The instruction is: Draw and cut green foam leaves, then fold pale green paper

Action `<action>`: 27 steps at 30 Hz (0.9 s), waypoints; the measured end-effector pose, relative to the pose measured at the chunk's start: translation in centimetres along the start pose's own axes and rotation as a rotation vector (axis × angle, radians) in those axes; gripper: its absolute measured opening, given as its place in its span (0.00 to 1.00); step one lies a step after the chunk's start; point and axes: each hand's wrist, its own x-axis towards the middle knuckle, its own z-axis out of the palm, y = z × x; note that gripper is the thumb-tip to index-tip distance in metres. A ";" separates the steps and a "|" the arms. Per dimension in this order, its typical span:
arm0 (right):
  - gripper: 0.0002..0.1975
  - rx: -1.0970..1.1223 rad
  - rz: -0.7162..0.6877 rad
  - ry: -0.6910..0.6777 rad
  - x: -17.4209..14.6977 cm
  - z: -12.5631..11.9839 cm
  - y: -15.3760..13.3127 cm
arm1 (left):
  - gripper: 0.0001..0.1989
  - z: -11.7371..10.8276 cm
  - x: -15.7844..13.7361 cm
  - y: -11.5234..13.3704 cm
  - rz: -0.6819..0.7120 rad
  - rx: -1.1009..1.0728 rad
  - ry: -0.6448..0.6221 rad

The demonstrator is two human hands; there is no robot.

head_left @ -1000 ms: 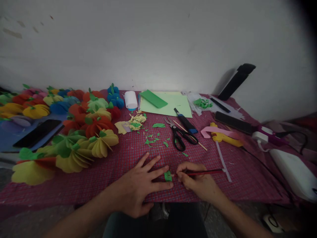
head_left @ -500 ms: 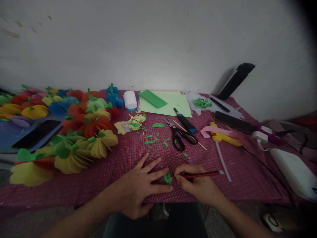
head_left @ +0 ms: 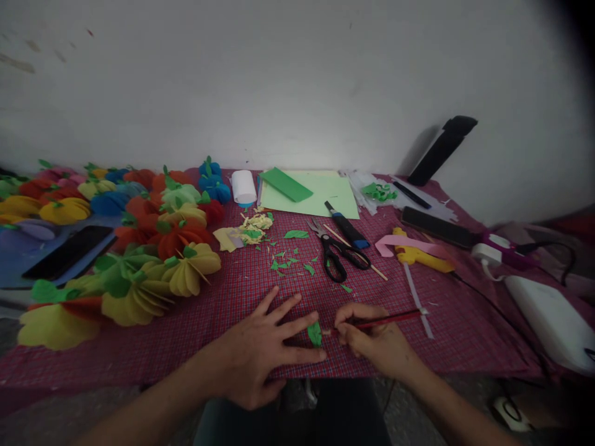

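My left hand (head_left: 264, 347) lies flat on the checked cloth with its fingers spread. Two of its fingertips frame a small green paper leaf (head_left: 315, 334), which has lines on it. In my right hand (head_left: 372, 337) is a red and black pencil (head_left: 383, 319), pinched between thumb and fingers. Its tip points left, close to the leaf's right edge. Above the hands lie green paper scraps (head_left: 281, 262), a cut green leaf (head_left: 296, 235) and black-handled scissors (head_left: 335, 257). A blue and black cutter knife (head_left: 348, 226) rests beside the scissors.
Colourful paper pumpkins (head_left: 186, 235) crowd the left, around a dark phone (head_left: 69, 251). At the back are a white roll (head_left: 244, 187) and pale green sheets (head_left: 330, 192). A yellow glue gun (head_left: 425, 259), its cable and a white box (head_left: 548, 322) occupy the right.
My right hand has shifted slightly right with the pencil, drawing the tip off the leaf and uncovering more of it. My left hand stays in place.
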 end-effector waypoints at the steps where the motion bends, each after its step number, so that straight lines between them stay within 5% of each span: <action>1: 0.06 -0.009 -0.006 0.001 0.0 0.0 0.0 | 0.42 0.0 0.0 0.0 0.003 0.002 -0.001; 18: 0.06 -0.240 -0.168 -0.068 0.3 0.3 -0.5 | 0.41 -0.2 0.1 0.1 -0.011 0.012 -0.032; 27: 0.06 -0.059 -0.051 -0.006 0.1 -0.1 -0.5 | 0.41 -0.2 0.0 0.1 -0.003 -0.003 -0.022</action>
